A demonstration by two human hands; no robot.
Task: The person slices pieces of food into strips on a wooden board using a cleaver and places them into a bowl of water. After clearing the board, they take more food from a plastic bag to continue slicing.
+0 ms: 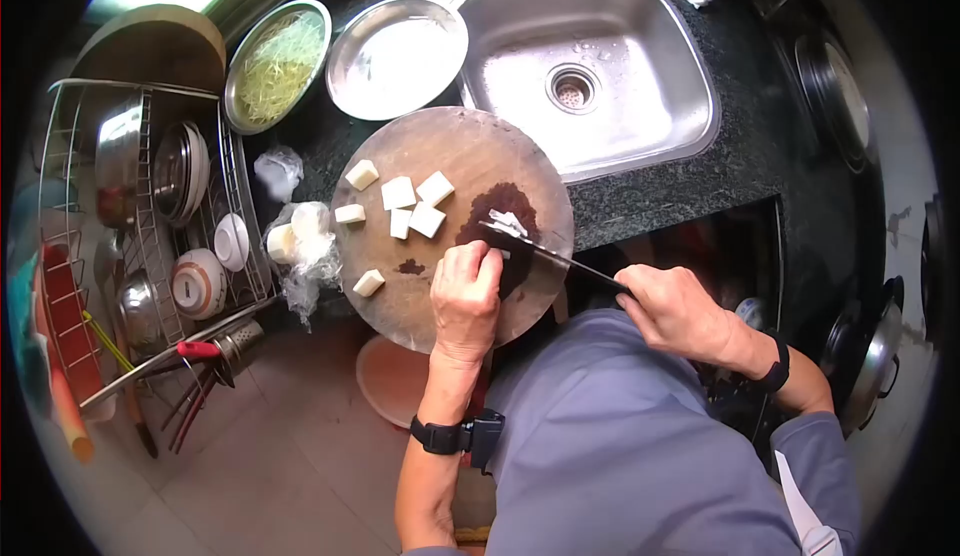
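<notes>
My right hand [680,308] grips the handle of a kitchen knife [560,260], whose blade reaches left over the round wooden chopping board [470,141]. Beside the blade, my left hand [467,294] rests on the board with its fingers curled down; whatever lies under the fingertips is hidden. A few thin white slices [508,222] sit by the knife's tip, on a dark wet patch. Several pale, white blocks [427,220] of a firm food are spread over the board's left half, one block [369,283] close to its lower left edge.
A steel sink [640,141] adjoins the board, with an empty-looking metal bowl [398,58] and a bowl of pale shreds [276,68] behind. Plastic-wrapped pieces [312,231] lie left. A wire dish rack [237,171] holds crockery. A reddish basin [388,381] is below.
</notes>
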